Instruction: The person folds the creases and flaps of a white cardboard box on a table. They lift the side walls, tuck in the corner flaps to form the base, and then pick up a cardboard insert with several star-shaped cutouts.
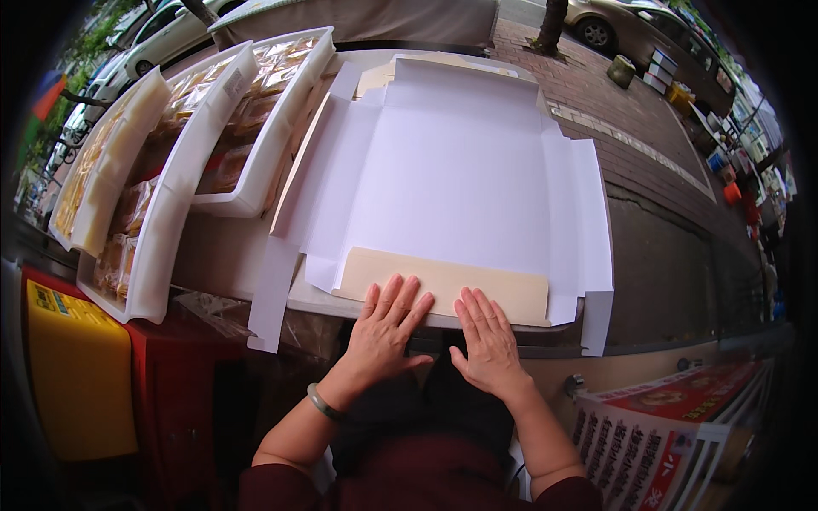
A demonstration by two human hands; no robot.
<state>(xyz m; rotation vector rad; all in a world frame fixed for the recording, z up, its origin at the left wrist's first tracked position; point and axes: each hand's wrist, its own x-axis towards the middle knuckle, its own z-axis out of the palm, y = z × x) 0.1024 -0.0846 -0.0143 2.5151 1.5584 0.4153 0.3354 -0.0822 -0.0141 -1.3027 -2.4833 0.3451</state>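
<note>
A large unfolded cardboard box blank [452,162], white on its inner face, lies on the table in front of me. Its near flap [443,274] is folded over and shows a cream-coloured side. My left hand [392,322] rests its outstretched fingers on the left part of this flap, and a bangle circles that wrist. On the flap's middle, my right hand [487,342] lays its straight fingers, thumb apart. Neither hand holds anything. Side flaps stick up or hang over at the left and right of the blank.
White plastic trays [256,183] with wrapped food packets stand to the left on the table [217,251]. Below them are a yellow container [77,375] and a red box [175,400]. A printed banner [656,434] hangs low right. Beyond lie brick paving and parked cars [656,43].
</note>
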